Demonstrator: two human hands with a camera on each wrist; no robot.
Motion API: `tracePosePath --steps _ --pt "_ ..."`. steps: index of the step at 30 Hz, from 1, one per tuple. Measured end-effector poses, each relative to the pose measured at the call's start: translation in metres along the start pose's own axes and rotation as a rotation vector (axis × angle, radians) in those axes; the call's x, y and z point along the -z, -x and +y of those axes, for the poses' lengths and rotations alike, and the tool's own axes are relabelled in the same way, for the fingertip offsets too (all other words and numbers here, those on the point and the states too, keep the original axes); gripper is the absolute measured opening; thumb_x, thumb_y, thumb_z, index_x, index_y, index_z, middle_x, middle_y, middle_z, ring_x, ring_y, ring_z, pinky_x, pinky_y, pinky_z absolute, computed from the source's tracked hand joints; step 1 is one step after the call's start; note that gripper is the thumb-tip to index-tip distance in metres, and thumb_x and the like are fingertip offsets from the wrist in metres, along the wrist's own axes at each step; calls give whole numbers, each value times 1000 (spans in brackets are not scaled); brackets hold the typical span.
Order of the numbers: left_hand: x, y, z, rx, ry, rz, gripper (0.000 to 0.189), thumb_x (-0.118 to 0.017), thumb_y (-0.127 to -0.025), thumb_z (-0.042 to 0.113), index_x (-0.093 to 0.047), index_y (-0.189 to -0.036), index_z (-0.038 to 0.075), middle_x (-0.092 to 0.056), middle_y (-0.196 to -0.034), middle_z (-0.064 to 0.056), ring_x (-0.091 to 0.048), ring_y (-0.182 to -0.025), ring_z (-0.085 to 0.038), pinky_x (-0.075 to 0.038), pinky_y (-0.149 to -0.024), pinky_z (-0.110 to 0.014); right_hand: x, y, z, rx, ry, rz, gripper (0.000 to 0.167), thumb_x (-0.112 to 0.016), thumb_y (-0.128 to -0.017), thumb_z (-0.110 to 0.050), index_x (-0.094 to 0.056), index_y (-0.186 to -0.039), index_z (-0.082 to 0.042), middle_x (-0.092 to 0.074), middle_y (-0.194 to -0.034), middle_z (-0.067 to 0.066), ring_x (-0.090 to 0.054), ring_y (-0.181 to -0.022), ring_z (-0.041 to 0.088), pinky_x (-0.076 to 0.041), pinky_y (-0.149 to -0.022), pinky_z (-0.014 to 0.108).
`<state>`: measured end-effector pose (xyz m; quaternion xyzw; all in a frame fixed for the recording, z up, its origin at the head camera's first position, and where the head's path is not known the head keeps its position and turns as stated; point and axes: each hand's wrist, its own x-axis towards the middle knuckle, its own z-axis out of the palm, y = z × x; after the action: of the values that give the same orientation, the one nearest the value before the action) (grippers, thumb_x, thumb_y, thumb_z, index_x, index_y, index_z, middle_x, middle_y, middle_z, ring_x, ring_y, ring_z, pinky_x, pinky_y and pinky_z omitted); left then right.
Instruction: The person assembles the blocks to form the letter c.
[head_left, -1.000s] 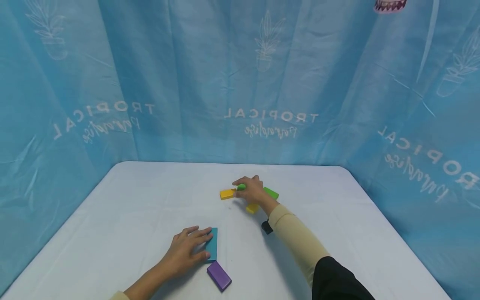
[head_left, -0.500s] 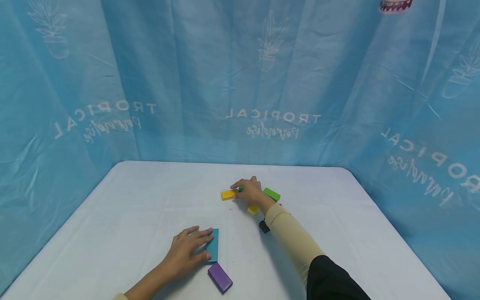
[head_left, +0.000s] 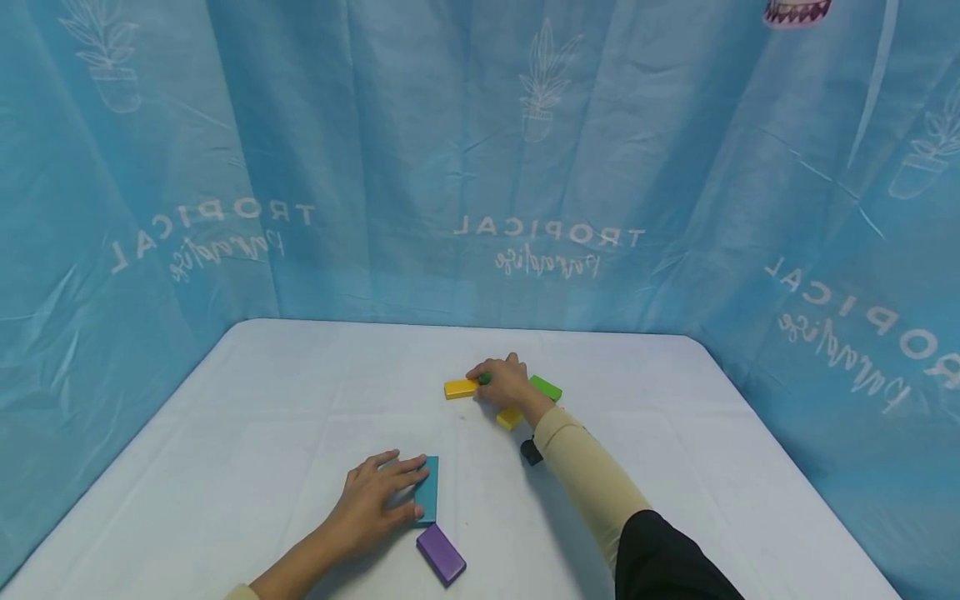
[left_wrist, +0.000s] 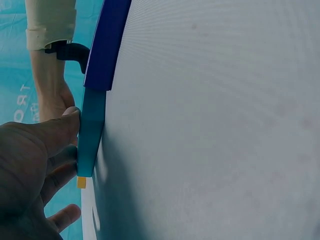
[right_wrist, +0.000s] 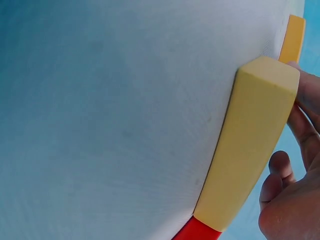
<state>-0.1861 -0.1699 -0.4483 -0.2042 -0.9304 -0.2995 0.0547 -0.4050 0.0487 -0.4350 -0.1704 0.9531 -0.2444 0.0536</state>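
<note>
My left hand lies over the left side of a teal block, its extended fingers and thumb touching it. A purple block meets the teal block's near end at an angle. Farther off, my right hand pinches a small green block, mostly hidden by the fingers, at the right end of an orange-yellow block. Under that wrist lies a yellow block; in the right wrist view the yellow block stands large before the fingers, and the green one is hidden.
A lime green block lies just right of my right hand. The end of a red block meets the yellow one in the right wrist view. A black wrist camera hangs under the right cuff. Blue curtain encloses the white table.
My right hand shifts slightly left with the green block, then back right, close to the orange-yellow block's end. The left hand stays on the teal block. The head view drifts a little.
</note>
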Motion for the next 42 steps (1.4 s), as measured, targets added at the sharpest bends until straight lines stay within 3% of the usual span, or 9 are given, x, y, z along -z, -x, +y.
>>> tracePosePath --steps 15,23,32,38,42 --pt "1 0 1 -1 -13 -3 51 -73 -84 33 -63 -128 10 -53 -138 -4 -36 -131 -39 -25 -98 -65 -1 0 0 -4 12 5 28 -76 -84 -19 -73 -110 -27 -61 -110 -7 -38 -96 24 -35 -75 34" --pt "2 -1 4 -5 -29 0 50 -74 -83 29 -63 -127 8 -54 -138 -4 -37 -131 -39 -25 -98 -65 8 4 -3 39 4 0 27 -75 -84 -16 -72 -108 -26 -61 -111 -6 -39 -98 24 -36 -77 36" --pt "4 -2 5 50 -36 -25 49 -75 -83 29 -64 -127 10 -54 -138 -2 -35 -132 -38 -23 -100 -64 11 16 -18 160 -43 -124 26 -71 -88 -10 -71 -108 -26 -61 -115 -9 -39 -103 22 -36 -85 38" --pt "3 -3 4 67 -32 -47 49 -74 -83 31 -64 -127 10 -54 -138 -2 -35 -132 -38 -25 -99 -63 3 23 -15 249 -21 -225 27 -66 -90 -6 -69 -107 -27 -59 -118 -11 -42 -115 19 -37 -100 40" --pt "2 -4 5 71 -28 -44 49 -75 -83 29 -64 -127 10 -53 -138 -2 -35 -132 -38 -25 -99 -63 1 29 -16 324 -14 -298 28 -64 -91 -6 -68 -108 -27 -58 -117 -12 -46 -115 16 -40 -99 35"
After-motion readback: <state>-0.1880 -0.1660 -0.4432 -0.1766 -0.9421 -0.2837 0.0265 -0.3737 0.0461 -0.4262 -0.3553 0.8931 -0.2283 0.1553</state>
